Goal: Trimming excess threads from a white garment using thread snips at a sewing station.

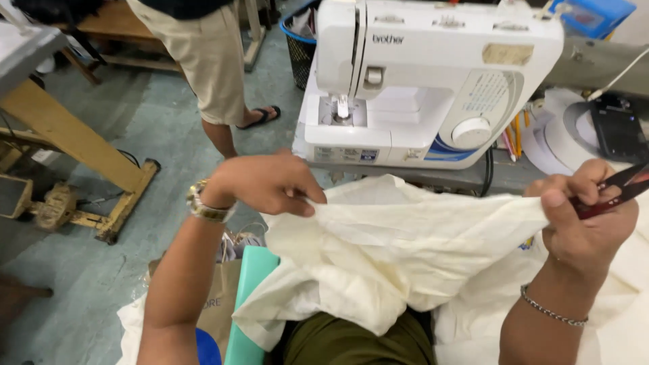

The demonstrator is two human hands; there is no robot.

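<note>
Stretching the cream cloth [399,250] taut between both hands looks like the step in hand, and it goes best with even tension, so the edge lies flat and any loose thread stands clear. The left hand [267,182] is clenched in a pinch on the cloth's upper edge. The right hand [585,223] pinches the same edge farther along, with dark-bladed, red-handled snips [618,189] also held in its grip. The cloth hangs from both grips, sagging between them over the lap, in front of the white sewing machine [419,74] on the bench [433,177].
</note>
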